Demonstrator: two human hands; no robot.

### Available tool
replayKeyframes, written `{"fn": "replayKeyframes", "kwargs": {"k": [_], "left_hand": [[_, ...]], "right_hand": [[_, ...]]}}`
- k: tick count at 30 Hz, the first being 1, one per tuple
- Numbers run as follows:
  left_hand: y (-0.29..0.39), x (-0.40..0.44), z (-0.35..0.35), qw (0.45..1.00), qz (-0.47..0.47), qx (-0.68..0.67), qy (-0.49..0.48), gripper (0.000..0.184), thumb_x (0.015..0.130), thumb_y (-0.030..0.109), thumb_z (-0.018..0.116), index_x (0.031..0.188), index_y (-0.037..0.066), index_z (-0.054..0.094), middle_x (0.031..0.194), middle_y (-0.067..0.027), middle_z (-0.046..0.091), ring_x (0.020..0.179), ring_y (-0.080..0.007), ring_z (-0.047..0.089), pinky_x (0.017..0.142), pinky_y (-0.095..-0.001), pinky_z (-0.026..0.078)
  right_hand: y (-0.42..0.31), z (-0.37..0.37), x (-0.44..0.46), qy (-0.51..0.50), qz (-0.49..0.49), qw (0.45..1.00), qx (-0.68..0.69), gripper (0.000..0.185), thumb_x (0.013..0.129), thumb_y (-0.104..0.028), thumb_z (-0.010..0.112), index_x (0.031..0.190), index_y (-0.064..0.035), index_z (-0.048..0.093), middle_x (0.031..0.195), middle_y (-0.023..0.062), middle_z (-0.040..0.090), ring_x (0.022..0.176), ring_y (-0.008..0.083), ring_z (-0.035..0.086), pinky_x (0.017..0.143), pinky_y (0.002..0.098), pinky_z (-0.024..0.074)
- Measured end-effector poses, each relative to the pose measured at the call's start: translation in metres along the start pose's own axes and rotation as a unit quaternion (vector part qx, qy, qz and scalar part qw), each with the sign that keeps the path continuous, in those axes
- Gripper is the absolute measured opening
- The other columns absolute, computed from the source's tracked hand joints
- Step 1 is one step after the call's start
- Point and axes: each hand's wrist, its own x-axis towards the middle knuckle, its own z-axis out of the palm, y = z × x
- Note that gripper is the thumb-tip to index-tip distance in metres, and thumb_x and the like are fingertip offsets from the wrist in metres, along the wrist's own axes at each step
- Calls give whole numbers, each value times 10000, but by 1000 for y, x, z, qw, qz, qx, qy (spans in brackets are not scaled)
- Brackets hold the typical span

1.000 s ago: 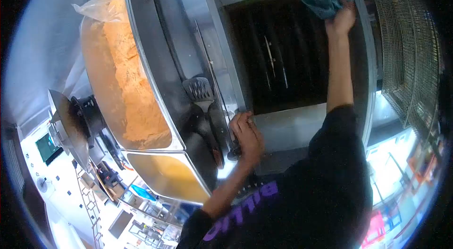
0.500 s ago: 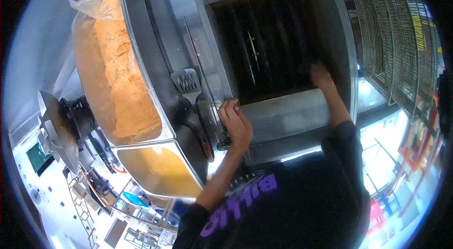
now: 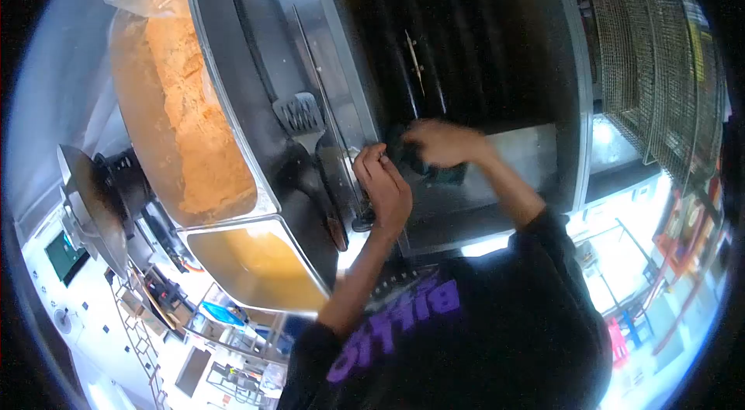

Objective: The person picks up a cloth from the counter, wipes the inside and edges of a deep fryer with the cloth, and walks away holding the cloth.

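Observation:
A deep fryer vat (image 3: 504, 161) with a dark inside and a metal front ledge stands before me. My right hand (image 3: 446, 144), blurred by motion, is closed on a dark green cloth (image 3: 448, 175) and presses it against the ledge near the left front corner. Curled at the vat's left rim is my left hand (image 3: 384, 183), its fingers gripping the edge. Left of that hand lie a slotted spatula (image 3: 301, 113) and a long thin metal rod (image 3: 317, 64). The cloth is partly hidden under my right hand.
A bin of orange breading powder (image 3: 202, 123) stands on the left, with a bin of yellow contents (image 3: 256, 266) nearer me. Wire fry baskets (image 3: 644, 53) are at the right. A round metal pan (image 3: 93, 200) is at the far left.
My right hand has swept left along the vat, from its right side to near my left hand, bringing the green cloth into sight. My left hand stays at the rim.

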Motion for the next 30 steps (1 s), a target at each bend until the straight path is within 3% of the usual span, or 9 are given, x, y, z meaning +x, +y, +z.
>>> {"fn": "replayKeyframes", "kwargs": {"k": [5, 11, 15, 19, 20, 22, 26, 27, 30], "left_hand": [[0, -1, -4, 1000, -22, -3, -19, 205, 870, -38, 369, 1070, -28, 415, 1026, -182, 397, 960, -301, 428, 843, -384, 355], [-2, 2, -1, 1000, 15, 0, 1, 214, 863, -46, 381, 1073, -23, 414, 1041, -179, 399, 981, -302, 423, 863, -392, 344], [-3, -1, -2, 1000, -4, -8, -16, 215, 867, -39, 384, 1079, -20, 411, 1044, -179, 402, 988, -306, 427, 874, -392, 343], [-6, -2, 2, 999, -14, -41, -8, 242, 846, -47, 408, 1086, -18, 427, 1062, -190, 390, 991, -330, 403, 878, -406, 326], [-4, -2, 1, 1000, -13, -16, -7, 228, 860, -30, 395, 1085, -19, 427, 1060, -192, 394, 995, -326, 406, 872, -404, 329], [-4, -1, -1, 1000, 3, -14, -2, 206, 874, -17, 386, 1076, -25, 421, 1051, -184, 401, 966, -307, 422, 846, -385, 349], [-8, -1, 2, 1000, 28, -9, 4, 189, 878, -16, 370, 1061, -31, 418, 1037, -171, 407, 927, -284, 437, 812, -367, 371], [-8, -1, 2, 1000, 27, -11, 2, 189, 878, -16, 370, 1061, -31, 418, 1037, -171, 407, 927, -284, 437, 812, -367, 371], [-4, -2, 2, 1000, 16, -19, -4, 195, 865, -36, 366, 1053, -33, 419, 1025, -165, 404, 927, -280, 437, 809, -362, 371]], "right_hand": [[29, -105, -78, 154, 307, 939, -9, 424, 764, -148, 492, 1166, -21, 535, 1164, 166, 546, 1088, 291, 517, 951, 370, 389], [146, -29, -32, -43, 507, 828, -235, 408, 813, -180, 530, 1199, -51, 520, 1266, 189, 467, 1164, 310, 460, 913, 424, 428], [79, 2, 12, -97, 310, 921, -214, 249, 773, -147, 521, 948, -7, 631, 1006, 195, 614, 892, 324, 614, 714, 419, 509], [-10, 73, -6, 201, 73, 894, -394, 284, 791, -146, 511, 1038, -20, 570, 1110, 306, 519, 1082, 376, 506, 815, 450, 484], [-20, 69, -14, 203, 76, 893, -395, 284, 791, -146, 511, 1038, -20, 570, 1110, 306, 519, 1082, 376, 506, 815, 450, 484], [-51, 46, -34, 39, 141, 986, -78, 315, 791, -108, 504, 1090, -24, 561, 1134, 295, 509, 1129, 372, 468, 869, 431, 462], [-34, -8, -124, 130, 361, 923, -5, 410, 778, 34, 452, 1166, -64, 540, 1131, 271, 517, 1131, 389, 455, 918, 420, 434], [-8, -6, -151, 233, 363, 891, -140, 415, 816, -82, 501, 1226, -145, 494, 1248, 291, 403, 1017, 384, 545, 875, 411, 476], [73, 19, -167, 222, 448, 817, -286, 463, 855, -84, 457, 1310, -131, 385, 1259, 317, 369, 1054, 403, 515, 844, 426, 495]]}}
